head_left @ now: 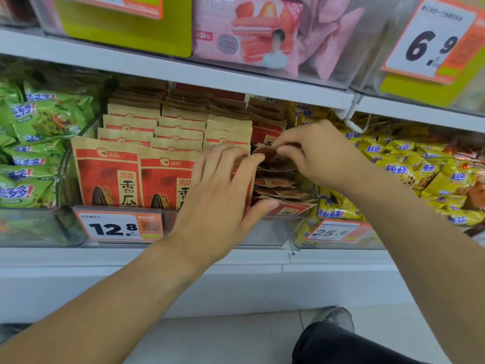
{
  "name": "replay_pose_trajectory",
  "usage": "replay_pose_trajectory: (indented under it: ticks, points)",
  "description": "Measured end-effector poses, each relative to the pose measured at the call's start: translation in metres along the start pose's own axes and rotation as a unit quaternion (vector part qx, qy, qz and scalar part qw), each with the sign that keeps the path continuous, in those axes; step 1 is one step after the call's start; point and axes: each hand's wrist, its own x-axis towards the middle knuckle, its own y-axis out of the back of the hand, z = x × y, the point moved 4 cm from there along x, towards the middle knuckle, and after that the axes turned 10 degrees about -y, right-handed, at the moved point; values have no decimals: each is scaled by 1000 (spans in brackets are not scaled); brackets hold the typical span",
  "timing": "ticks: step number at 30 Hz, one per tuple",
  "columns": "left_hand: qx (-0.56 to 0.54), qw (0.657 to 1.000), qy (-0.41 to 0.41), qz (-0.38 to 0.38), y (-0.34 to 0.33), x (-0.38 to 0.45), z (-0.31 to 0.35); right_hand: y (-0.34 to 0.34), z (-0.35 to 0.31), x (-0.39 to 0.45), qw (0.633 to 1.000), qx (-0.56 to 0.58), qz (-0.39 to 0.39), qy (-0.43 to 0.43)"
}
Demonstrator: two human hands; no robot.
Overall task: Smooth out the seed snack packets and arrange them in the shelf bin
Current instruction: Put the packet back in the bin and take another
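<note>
Red and tan seed snack packets (107,174) stand upright in neat rows in a clear shelf bin (265,229). At the bin's right side, several packets (280,187) lie tumbled and creased in a loose pile. My left hand (220,195) rests flat against the front packet of the third row, fingers straight, thumb at the bin's front. My right hand (315,156) reaches over the pile and pinches the top edge of a crumpled packet (265,153) between thumb and fingers.
Green snack bags (34,143) fill the bin to the left, yellow ones (409,169) the bin to the right. A white shelf (183,72) hangs low overhead with pink packs (249,30) on it. Price tags (118,227) clip to the bin fronts.
</note>
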Motion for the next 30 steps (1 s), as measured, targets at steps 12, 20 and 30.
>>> replay_pose_trajectory:
  ticks: [12,20,30]
  points:
    - [1,1000,-3,9,-3,1,-1,-28,3,32,995,-45,-79,-32]
    - [22,1000,-18,-7,-4,0,-3,-16,0,29,988,-41,81,-121]
    - [23,999,-30,-24,-2,-5,-3,-18,1,25,981,-69,81,-162]
